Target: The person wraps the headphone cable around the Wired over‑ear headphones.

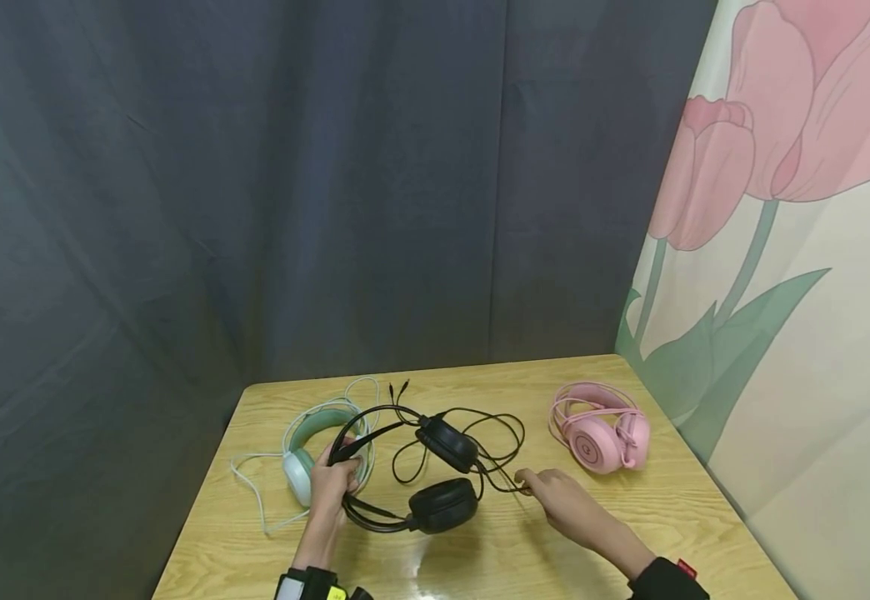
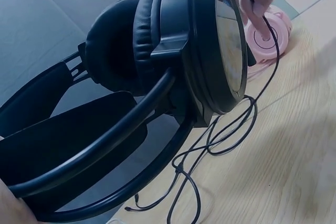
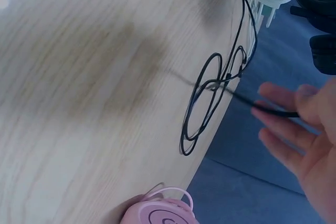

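In the head view, the left hand (image 1: 334,478) points to one o'clock, fingers clamped round the black headset (image 1: 444,506); the right hand (image 1: 568,505) points to ten o'clock, fingers pinching its cable (image 3: 270,110).

Wood-grain table (image 1: 675,500), pink headphones (image 1: 600,444) at right, green-and-white headphones (image 1: 298,479) at left, looped black cable (image 3: 214,84) between them

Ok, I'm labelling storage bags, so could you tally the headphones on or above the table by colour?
Black over-ear headphones with padded cups: 1
White-and-green over-ear headphones with a pale cable: 1
Pink over-ear headphones with round cups: 1
Total: 3
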### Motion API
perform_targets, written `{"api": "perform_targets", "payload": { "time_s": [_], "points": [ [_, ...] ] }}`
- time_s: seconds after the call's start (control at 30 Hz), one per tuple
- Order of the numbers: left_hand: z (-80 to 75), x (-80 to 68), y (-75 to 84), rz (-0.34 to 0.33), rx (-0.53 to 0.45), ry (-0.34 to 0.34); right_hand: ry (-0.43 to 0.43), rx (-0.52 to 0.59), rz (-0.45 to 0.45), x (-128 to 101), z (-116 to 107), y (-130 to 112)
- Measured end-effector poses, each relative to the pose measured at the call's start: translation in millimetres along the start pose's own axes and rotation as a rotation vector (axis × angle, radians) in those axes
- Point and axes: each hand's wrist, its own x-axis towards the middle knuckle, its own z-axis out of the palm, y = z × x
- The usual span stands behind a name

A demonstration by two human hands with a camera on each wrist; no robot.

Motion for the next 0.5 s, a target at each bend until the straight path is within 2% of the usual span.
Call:
{"api": "perform_targets", "payload": {
  "time_s": [0.13, 0.23, 0.37, 0.5],
  "points": [
    [-3.0, -0.9, -0.4, 0.003, 0.002, 0.009, 0.061, 0.065, 0.014, -2.2, -0.2, -1.6],
    [-4.9, -0.1, -1.9, 0.004, 0.017, 0.025, 0.120, 0.090, -0.007, -1.9, -2.3, -3.7],
    [-5.8, 1.2, -3.9, 0.003, 0.050, 0.063, 0.162, 0.115, -0.084, 1.7, -6.5, -8.2],
    [-4.5, 0.4, -6.4, 0.009, 0.070, 0.070, 0.188, 0.082, -0.192, 8.3, -10.3, -14.3]
  ]
}}
